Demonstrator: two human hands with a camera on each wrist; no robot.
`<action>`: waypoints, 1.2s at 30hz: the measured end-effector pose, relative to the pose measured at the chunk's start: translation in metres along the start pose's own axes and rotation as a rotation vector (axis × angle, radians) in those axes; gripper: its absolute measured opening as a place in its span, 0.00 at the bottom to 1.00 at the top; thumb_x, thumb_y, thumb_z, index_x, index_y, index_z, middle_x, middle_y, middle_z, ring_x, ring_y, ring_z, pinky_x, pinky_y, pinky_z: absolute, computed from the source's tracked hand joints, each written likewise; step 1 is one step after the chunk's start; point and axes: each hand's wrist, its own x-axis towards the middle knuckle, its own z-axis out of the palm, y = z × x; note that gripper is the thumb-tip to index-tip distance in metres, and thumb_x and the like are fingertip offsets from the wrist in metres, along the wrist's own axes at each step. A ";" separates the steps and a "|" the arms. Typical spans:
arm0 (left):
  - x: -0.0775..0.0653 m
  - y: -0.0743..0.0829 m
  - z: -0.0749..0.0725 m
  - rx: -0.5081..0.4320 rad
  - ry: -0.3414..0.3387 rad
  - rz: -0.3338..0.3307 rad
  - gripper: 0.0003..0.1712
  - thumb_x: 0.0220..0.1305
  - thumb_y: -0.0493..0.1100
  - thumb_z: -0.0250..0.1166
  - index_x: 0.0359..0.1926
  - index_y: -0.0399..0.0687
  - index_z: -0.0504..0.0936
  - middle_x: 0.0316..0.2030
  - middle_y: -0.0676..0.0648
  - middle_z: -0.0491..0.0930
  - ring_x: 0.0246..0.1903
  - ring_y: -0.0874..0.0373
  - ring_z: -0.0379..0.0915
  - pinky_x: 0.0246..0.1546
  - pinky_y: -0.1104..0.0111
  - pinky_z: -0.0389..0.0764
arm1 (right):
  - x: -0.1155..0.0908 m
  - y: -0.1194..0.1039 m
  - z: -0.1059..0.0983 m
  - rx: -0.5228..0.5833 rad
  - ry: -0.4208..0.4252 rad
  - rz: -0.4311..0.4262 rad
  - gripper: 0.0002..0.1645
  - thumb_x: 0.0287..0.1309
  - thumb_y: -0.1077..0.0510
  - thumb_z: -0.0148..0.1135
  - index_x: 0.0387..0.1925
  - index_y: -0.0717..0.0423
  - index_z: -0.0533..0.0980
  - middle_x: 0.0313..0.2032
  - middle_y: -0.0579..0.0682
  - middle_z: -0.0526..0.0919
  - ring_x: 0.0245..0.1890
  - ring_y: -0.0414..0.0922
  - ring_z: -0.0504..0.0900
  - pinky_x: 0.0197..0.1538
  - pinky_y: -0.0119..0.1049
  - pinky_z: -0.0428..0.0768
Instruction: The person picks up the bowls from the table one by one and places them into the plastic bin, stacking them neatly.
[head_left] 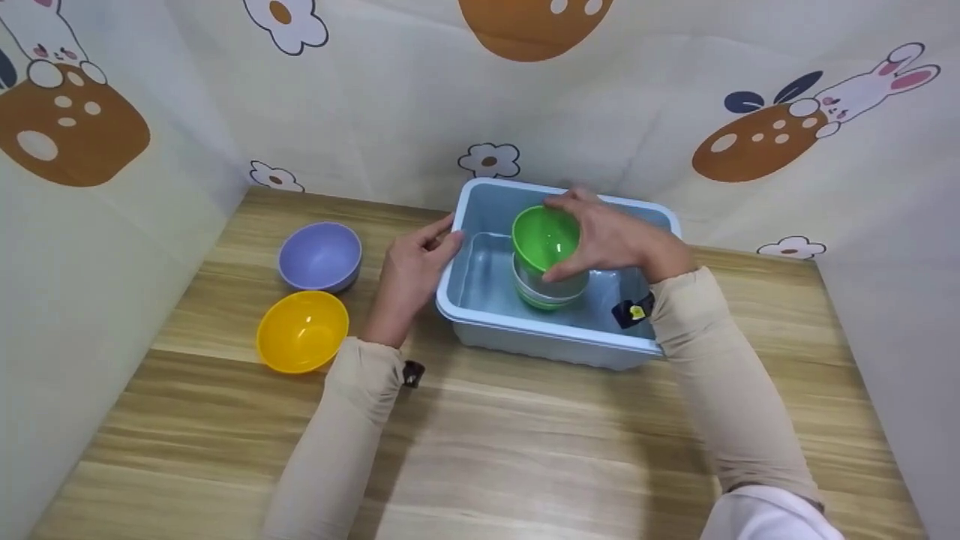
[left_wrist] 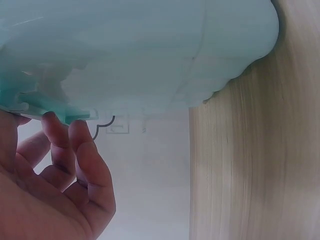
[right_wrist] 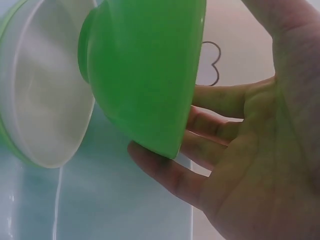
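Right hand (head_left: 604, 236): gripping the upper green bowl (head_left: 541, 234) by its rim, the thumb pressing on the near side and the fingers bracing the far side.
Left hand (head_left: 412, 270): pinching the left rim of the blue basin (head_left: 555, 331), its fingers curling at the edge in the left wrist view.
Upper green bowl: hovering or resting inside the basin, directly over the white bowl (head_left: 556, 286); whether its foot is touching the bowl below, the views are not making clear.
White bowl: nesting in a lower green bowl (head_left: 549, 304), whose edge is showing beneath it, the pair standing near the middle of the basin.
Blue basin: sitting on the wooden counter (head_left: 480, 450) before the patterned backdrop (head_left: 390, 97).
Purple bowl (head_left: 320, 257): standing mouth-up on the counter to the left of the basin, well apart from it.
Yellow bowl (head_left: 303, 332): lying just in front of the purple bowl, also facing mouth-up.
Sleeves: beige fabric covering both forearms, the left sleeve (head_left: 345, 435) reaching in past the yellow bowl, the right sleeve (head_left: 731, 382) extending toward the basin's right end.
Backdrop: displaying printed rabbits, brown shapes and white flowers behind the scene.
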 end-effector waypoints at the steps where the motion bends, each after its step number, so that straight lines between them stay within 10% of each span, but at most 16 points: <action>1: 0.000 0.000 0.000 -0.002 0.002 0.001 0.27 0.71 0.60 0.63 0.68 0.70 0.76 0.44 0.49 0.81 0.46 0.54 0.74 0.42 0.70 0.79 | 0.000 0.000 0.001 -0.009 -0.007 0.000 0.70 0.37 0.35 0.83 0.78 0.52 0.58 0.66 0.54 0.64 0.61 0.54 0.73 0.65 0.53 0.78; 36: -0.003 -0.001 0.000 -0.039 -0.018 -0.005 0.28 0.71 0.62 0.62 0.69 0.71 0.75 0.51 0.52 0.83 0.49 0.53 0.76 0.53 0.66 0.84 | 0.007 0.001 0.018 -0.147 -0.092 0.028 0.67 0.40 0.37 0.81 0.76 0.57 0.59 0.69 0.58 0.63 0.63 0.54 0.72 0.67 0.54 0.76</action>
